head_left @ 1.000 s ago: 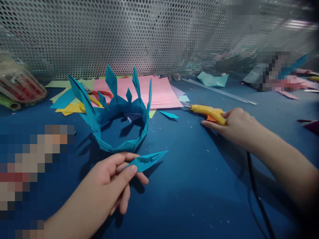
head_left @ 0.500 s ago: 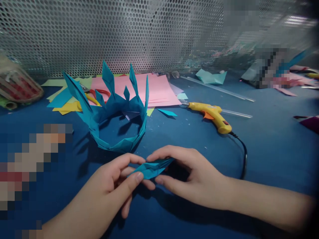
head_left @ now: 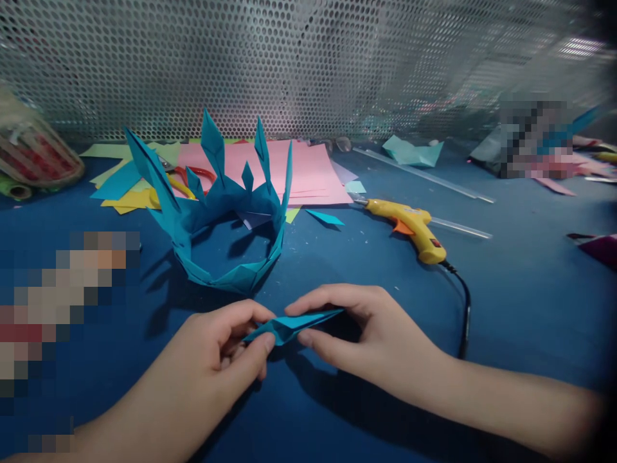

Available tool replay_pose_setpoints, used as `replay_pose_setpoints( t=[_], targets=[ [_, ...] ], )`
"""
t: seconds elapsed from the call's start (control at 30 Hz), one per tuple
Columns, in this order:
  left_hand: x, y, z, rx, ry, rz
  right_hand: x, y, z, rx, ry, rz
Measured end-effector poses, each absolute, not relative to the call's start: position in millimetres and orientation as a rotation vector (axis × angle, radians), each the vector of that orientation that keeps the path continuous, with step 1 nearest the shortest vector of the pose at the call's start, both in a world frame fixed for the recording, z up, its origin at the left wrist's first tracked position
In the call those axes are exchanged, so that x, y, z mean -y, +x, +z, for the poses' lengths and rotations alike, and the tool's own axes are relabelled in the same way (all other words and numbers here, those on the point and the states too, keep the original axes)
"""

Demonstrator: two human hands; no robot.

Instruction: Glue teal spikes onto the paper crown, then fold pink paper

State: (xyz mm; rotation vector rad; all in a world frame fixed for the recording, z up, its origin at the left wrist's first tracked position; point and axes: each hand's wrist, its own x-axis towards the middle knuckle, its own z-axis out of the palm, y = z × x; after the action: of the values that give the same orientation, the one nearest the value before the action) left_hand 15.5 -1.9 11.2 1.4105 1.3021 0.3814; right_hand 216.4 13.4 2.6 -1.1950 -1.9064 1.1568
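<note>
A perforated metal screen closes off the back of the workspace, and in front of it spreads a matte blue tabletop with small pale specks scattered over it.

Near the front, just above the tabletop, a folded blue paper spike is held between both hands. The left hand pinches its left end between thumb and fingers; the right hand has thumb and fingertips along the opposite edges of its pointed half. Compared with half a second ago, the spike looks narrower and the left fingers are curled more tightly beneath it. A second ago the right hand was at the yellow glue gun, which now lies on its side, untouched, a clear glue stick jutting from its back and a black cord trailing from its grip.

Just behind the left hand stands a blue paper crown, its place unchanged. Farther back are a loose blue paper diamond, pink paper sheets and, toward the screen, a mint paper piece.
</note>
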Motion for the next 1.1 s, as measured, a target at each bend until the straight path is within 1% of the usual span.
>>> replay_pose_setpoints(
  t=[0.33, 0.53, 0.73, 1.1],
  targets=[
    [0.7, 19.0, 11.7, -1.329, 1.403, 0.324, -8.6, 213.7, -0.7, 1.778, -1.192, 1.240],
    [1.7, 17.9, 13.6, -1.310, 1.413, 0.292, -8.5, 210.0, 0.5, 1.655, -1.140, 1.366],
    [1.0, 17.6, 11.4, -1.298, 1.388, 0.248, -5.7, 210.3, 1.0, 1.639, -1.135, 1.402],
    [-1.8, 12.4, 13.7, -1.247, 1.389, 0.339, -6.3, 210.9, -2.0, 1.766, -1.038, 1.331]
  ],
)
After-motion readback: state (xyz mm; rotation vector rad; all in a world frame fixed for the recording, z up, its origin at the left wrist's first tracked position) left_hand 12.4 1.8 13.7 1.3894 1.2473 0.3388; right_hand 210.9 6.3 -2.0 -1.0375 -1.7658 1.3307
